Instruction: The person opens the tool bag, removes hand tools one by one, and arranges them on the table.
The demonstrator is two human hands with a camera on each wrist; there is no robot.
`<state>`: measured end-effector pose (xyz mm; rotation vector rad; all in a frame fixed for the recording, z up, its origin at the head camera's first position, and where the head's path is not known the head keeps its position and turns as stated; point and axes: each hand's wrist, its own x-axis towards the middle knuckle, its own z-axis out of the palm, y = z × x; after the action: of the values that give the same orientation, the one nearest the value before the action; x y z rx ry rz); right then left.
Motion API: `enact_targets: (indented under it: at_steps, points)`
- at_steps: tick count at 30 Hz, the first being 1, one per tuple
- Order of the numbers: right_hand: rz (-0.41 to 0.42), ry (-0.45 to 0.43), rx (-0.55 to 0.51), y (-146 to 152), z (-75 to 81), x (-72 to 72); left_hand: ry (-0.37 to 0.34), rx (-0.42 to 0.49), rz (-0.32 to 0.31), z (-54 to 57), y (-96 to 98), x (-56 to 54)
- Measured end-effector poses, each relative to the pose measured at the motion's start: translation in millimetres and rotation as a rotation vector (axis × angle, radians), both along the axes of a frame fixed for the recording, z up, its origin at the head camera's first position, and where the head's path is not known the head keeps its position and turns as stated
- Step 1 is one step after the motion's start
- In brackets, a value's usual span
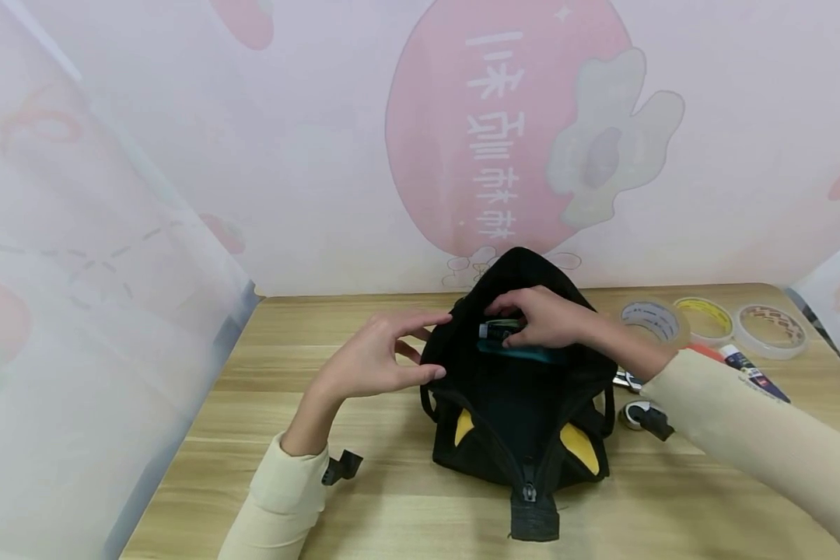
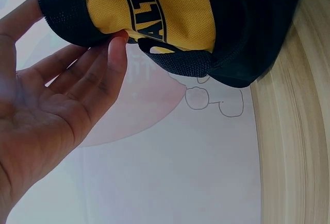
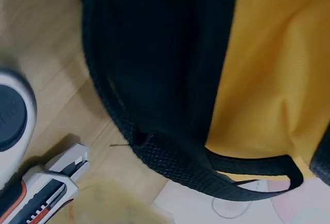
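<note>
A black and yellow tool bag (image 1: 486,443) stands unzipped with its mouth wide apart. My left hand (image 1: 374,354) holds its left rim, thumb and fingertips at the zipper edge; in the left wrist view, fingers (image 2: 117,59) press the yellow side. Inside the bag, my right hand (image 1: 549,315) has thumb and fingers curled round a small dark tube with a white end (image 1: 493,330). A teal item (image 1: 525,352) lies just under that hand. The right wrist view shows the bag's outer side with a black strap (image 3: 180,172), the hand itself out of sight.
Right of the bag are several tape rolls (image 1: 770,330), a glue stick (image 1: 752,373) with a white cap, and a tape measure (image 1: 633,414). A utility knife (image 3: 44,195) lies close beside the bag. A printed backdrop (image 1: 322,155) rises behind the wooden table (image 1: 266,365).
</note>
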<state>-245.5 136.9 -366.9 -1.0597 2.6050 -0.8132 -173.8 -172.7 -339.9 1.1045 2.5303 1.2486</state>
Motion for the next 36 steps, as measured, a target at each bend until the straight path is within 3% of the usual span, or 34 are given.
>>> enact_targets:
  at_steps: [4,9,21,36]
  points:
    - [0.01,0.015,0.032,-1,-7.2,-3.0,0.012,-0.006,0.0,0.3,0.9,0.5]
    - [-0.052,0.004,0.003,-1,-18.5,-4.0,0.021,-0.017,-0.002,1.0,1.2,0.1]
    - [-0.136,-0.147,-0.106,-7,-39.3,-7.0,0.031,-0.024,-0.009,1.1,1.3,-1.0]
    - [-0.153,-0.083,-0.014,-10,-58.8,-5.7,0.029,-0.029,-0.006,1.8,1.2,-0.1]
